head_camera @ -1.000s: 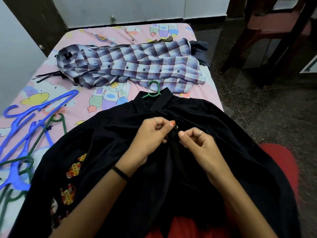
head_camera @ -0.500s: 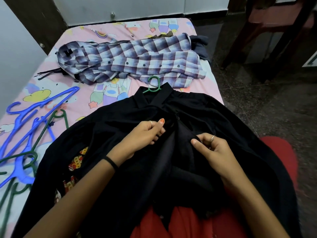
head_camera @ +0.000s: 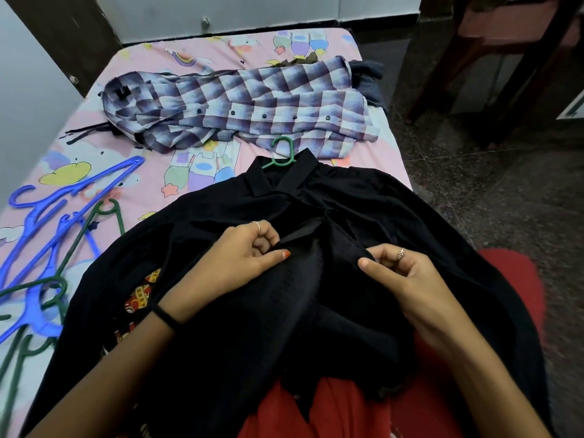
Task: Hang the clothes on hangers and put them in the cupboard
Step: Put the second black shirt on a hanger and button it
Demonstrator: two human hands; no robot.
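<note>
Pinching opposite front edges of the black collared fabric shirt point(head_camera: 316, 295), left hand point(head_camera: 243, 257) and right hand point(head_camera: 398, 273) probably line up its buttons; green plastic hanger hook point(head_camera: 282, 151) protrudes at twelve o'clock.

Bed w/ pink cartoon sheet point(head_camera: 221, 172) at 11 o'clock; dark speckled floor point(head_camera: 493, 191) at 3; wooden chair point(head_camera: 493, 58) at 1; white wall point(head_camera: 252, 11) at 12.

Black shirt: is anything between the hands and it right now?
Nothing. The left hand and right hand both pinch the front edges of the black shirt, which is on the green hanger. No cupboard interior is in view.
</note>
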